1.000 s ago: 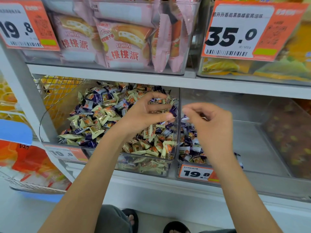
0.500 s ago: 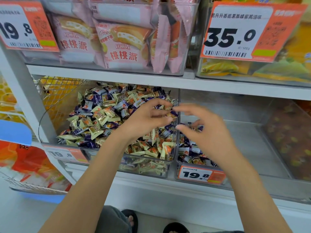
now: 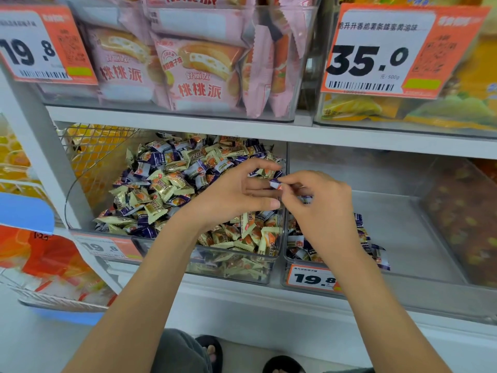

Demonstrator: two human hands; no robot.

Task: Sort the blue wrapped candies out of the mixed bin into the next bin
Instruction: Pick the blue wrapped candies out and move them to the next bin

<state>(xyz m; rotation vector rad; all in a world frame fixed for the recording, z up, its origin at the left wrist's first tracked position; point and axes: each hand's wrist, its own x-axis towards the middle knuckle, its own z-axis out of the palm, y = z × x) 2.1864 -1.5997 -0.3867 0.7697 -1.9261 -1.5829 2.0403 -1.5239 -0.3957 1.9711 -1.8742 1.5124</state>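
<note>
Change from half a second ago: the right hand (image 3: 321, 211) now has a small blue-and-white wrapped candy (image 3: 276, 183) at its fingertips; earlier those fingertips held nothing visible. The two hands have stayed close together over the divider between the bins, the right one reaching slightly further left.

Right hand: thumb and forefinger pinch the candy by one end, the other fingers curled below. It hangs above the left edge of the clear plastic right-hand bin (image 3: 403, 238), forearm coming up from lower right.

Left hand (image 3: 236, 193): fingers spread and loosely bent, pointing right, fingertips just beside the pinched candy (contact with it cannot be told). It holds nothing that shows, and hovers over the right side of the clear plastic mixed bin (image 3: 234, 267).

Candy: short, crimped ends, dark blue with a pale panel and a touch of orange-red. It sits in the air between the two hands, above the wall shared by the bins.

Mixed bin: heaped with cream-yellow and blue wrapped candies (image 3: 166, 184). Right-hand bin: a small pile of blue wrapped candies (image 3: 298, 243) at its front left corner, behind an orange price label (image 3: 312, 278).
</note>
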